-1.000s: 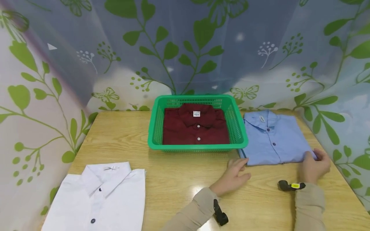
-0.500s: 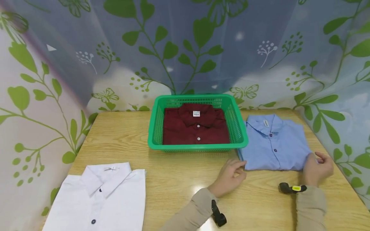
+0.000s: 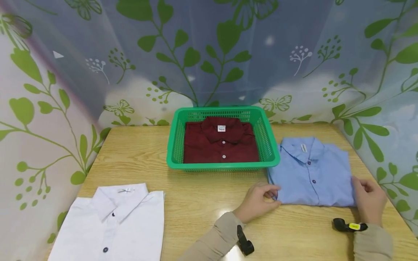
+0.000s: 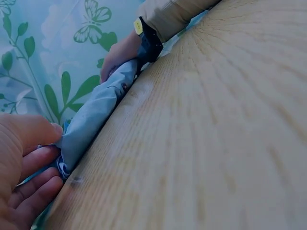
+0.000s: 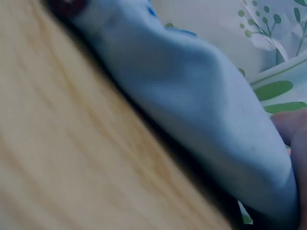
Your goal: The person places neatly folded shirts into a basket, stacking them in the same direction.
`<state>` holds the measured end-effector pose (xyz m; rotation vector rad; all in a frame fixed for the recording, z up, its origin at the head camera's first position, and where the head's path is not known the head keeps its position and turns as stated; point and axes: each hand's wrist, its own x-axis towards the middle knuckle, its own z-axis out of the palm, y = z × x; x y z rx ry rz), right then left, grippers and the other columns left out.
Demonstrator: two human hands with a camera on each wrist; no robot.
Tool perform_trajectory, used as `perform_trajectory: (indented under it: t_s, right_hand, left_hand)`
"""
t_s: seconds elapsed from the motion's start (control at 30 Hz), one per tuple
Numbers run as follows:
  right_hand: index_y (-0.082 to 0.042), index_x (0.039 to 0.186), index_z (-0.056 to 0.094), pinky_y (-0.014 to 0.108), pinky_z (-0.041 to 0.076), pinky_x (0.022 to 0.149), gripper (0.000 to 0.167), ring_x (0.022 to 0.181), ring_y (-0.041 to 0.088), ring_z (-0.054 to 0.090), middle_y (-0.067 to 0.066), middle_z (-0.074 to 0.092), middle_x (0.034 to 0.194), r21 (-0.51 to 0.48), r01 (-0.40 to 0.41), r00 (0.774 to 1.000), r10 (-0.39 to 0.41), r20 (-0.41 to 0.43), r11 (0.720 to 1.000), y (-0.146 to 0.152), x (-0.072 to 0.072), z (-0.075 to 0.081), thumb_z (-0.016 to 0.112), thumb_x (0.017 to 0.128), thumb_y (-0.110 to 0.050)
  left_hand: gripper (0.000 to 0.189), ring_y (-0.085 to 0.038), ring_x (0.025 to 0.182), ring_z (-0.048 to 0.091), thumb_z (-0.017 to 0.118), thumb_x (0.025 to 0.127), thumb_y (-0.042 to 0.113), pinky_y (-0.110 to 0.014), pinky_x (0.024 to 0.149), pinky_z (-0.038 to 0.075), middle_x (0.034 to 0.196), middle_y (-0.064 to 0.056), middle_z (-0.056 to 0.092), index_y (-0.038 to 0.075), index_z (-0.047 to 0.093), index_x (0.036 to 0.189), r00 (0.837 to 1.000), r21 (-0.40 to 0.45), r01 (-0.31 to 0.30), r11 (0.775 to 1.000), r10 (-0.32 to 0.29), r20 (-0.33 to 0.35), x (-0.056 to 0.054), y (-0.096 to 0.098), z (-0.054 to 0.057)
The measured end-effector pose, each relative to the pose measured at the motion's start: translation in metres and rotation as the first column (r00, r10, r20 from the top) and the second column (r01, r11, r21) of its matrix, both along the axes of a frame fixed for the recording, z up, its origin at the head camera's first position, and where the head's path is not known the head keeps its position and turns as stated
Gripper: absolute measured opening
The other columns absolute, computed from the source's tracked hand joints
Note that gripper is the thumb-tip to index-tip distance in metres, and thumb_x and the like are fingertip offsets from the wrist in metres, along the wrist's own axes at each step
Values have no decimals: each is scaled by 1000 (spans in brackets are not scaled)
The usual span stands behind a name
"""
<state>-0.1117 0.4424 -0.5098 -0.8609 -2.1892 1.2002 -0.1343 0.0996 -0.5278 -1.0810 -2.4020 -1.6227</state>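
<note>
A folded light-blue shirt [image 3: 300, 185] lies on the right of the table, collar away from me, its left edge up against the green basket. My left hand [image 3: 259, 201] pinches its near left corner, thumb above and fingers below in the left wrist view. At the shirt's right side, my right hand [image 3: 370, 197] grips the edge with curled fingers. Only a bit of the right thumb [image 5: 290, 127] shows beside the bulging blue cloth [image 5: 192, 105] in the right wrist view, where the shirt's near edge stands slightly off the table.
The green plastic basket [image 3: 223, 166] stands at the back middle, with a folded maroon shirt [image 3: 209, 150] inside. A folded white shirt [image 3: 130, 224] lies at the front left of the wooden table [image 3: 137, 152]. Patterned cloth [image 3: 130, 54] hangs behind and on both sides.
The blue shirt has slid toward me and slightly right, away from the back edge. My right hand has moved nearer and rightward with it. My left hand now pinches the corner.
</note>
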Motion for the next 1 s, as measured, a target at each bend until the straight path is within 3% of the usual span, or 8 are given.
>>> perform_trajectory:
  t_s: [0.2,0.37,0.47,0.53,0.67,0.83,0.9,1.0]
  right_hand:
    - [-23,60,62,20,32,55,37,59,6,42,-13,47,52,-10,-5,995,6,100,1000,2,8,2,69,91,-42]
    - [-27,68,66,17,33,60,25,65,3,46,-20,53,58,-138,48,997,-39,68,989,2,9,5,74,87,-42]
    - [-30,79,70,15,34,63,14,71,0,49,-24,57,65,-178,61,998,-56,34,982,4,8,4,77,86,-40]
    - [-26,89,74,12,36,66,12,73,-4,54,-26,60,70,-193,51,999,-51,4,980,4,7,3,79,85,-36]
    - [-19,106,74,7,38,70,27,77,-9,57,-27,63,79,-191,13,1000,-15,-10,982,3,6,1,81,83,-31]
    - [-19,104,73,9,38,70,26,76,-8,54,-28,60,77,-132,-11,999,17,45,991,2,5,2,81,83,-31]
    - [-20,101,73,9,39,66,23,71,-9,54,-31,58,72,-102,-34,996,42,75,994,3,6,4,81,84,-32]
    - [-17,101,71,9,40,60,26,64,-12,53,-32,55,66,-48,-119,982,125,142,992,8,9,7,78,85,-37]
  left_hand:
    - [23,7,78,58,75,87,6,-8,72,48,87,2,69,6,73,110,1000,5,-3,1000,3,-9,2,-1,0]
    - [20,0,89,59,70,90,7,-8,82,44,94,3,68,9,73,110,995,-2,-32,999,32,-98,0,-2,-1]
    - [24,-5,104,59,70,92,10,-13,92,42,107,0,68,9,70,116,994,-6,-29,1000,28,-105,0,-2,0]
    - [30,-9,114,57,70,93,14,-17,99,41,119,-3,65,10,67,122,996,-36,-15,999,12,-93,-1,-3,0]
    - [39,-17,127,52,68,95,21,-27,108,38,134,-10,59,11,63,132,995,-159,-4,987,-11,-95,0,-4,1]
    - [48,-24,135,46,62,98,26,-32,112,34,145,-13,52,8,55,141,993,-277,-22,960,-11,-118,1,-5,5]
    - [51,-19,132,50,61,98,27,-30,110,36,147,-12,49,9,51,145,994,-288,-23,957,-10,-113,1,-5,6]
    - [53,-2,109,61,61,98,26,-18,97,44,149,-11,48,10,49,147,996,-268,-13,963,-11,-89,0,-4,7]
